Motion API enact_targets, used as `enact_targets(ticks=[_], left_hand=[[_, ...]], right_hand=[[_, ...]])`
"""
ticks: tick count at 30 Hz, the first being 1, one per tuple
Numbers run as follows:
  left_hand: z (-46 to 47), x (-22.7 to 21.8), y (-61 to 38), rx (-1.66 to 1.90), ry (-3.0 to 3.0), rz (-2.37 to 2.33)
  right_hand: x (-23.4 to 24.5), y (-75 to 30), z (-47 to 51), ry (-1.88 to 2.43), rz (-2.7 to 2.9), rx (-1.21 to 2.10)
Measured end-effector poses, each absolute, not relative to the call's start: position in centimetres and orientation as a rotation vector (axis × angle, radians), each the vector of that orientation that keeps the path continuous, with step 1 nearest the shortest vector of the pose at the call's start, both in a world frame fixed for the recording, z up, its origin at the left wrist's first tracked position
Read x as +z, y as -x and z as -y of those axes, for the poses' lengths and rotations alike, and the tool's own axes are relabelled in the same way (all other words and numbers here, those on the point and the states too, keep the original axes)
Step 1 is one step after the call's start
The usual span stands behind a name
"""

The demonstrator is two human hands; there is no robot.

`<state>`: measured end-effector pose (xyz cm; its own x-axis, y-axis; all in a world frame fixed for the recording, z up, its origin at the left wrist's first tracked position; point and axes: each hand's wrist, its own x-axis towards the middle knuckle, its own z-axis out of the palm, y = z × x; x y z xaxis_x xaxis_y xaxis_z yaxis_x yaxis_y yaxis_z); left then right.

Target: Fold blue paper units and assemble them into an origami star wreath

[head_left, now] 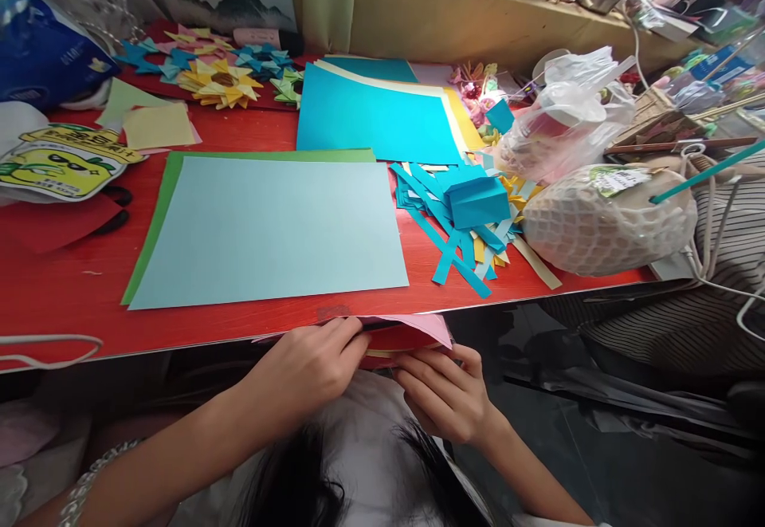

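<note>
Just off the front edge of the table, my left hand (316, 355) pinches the left part of some coloured paper sheets (429, 326). The top sheet is pink and bows upward, with red and a thin cream edge showing beneath it. At the right end, my right hand (448, 391) grips the same sheets, its fingers curled along the lower edge. How many sheets there are is hidden by my hands. Beyond them on the table lies a light blue sheet (275, 232) over a green sheet (156, 224).
Blue and yellow paper strips (460, 232) lie in a heap on the red table (251, 332). Behind are bright blue sheets (376, 116) and folded paper stars (221, 80). A netted round object with a straw (610, 220) stands right, beside a plastic bag (567, 112).
</note>
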<state>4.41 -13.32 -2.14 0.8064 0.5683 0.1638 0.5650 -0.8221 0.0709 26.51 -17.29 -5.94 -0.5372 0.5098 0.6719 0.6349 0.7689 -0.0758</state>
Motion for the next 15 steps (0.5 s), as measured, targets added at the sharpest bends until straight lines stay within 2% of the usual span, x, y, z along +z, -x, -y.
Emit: enact_targets(ticks=[15], left_hand=[[13.27, -1.8, -4.99, 0.374, -3.058, -0.929]], right_hand=[[-5.85, -26.45, 17.43, 0.86, 2.25, -0.228]])
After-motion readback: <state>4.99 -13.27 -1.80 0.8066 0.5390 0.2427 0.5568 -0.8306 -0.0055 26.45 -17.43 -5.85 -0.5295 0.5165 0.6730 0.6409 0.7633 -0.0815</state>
